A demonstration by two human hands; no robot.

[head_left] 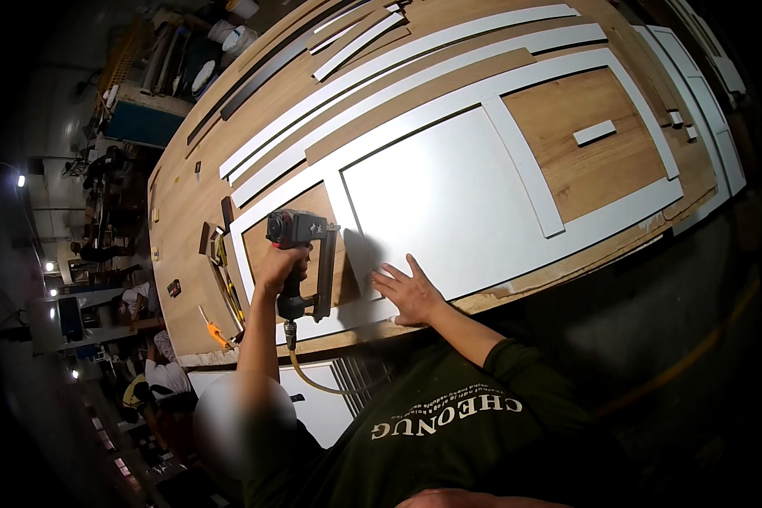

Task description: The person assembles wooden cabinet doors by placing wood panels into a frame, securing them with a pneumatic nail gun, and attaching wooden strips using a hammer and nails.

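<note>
My left hand [278,267] is wrapped round the handle of a black pneumatic nail gun [295,227]. A yellowish air hose [313,383] runs from the base of its handle. The gun is over the left part of a white framed panel [449,182], beside a wood-toned opening [258,241]; whether its nose touches the panel I cannot tell. My right hand [413,296] lies flat with fingers spread on the panel's near edge, to the right of the gun. A white crosspiece [521,161] lies across the panel's right part.
Long white strips [415,59] and brown strips [415,106] lie along the far side of the wooden worktable [182,220]. A small white block [594,132] rests in the right opening. An orange-handled tool [215,331] is at the left edge. Other people [162,377] are farther left.
</note>
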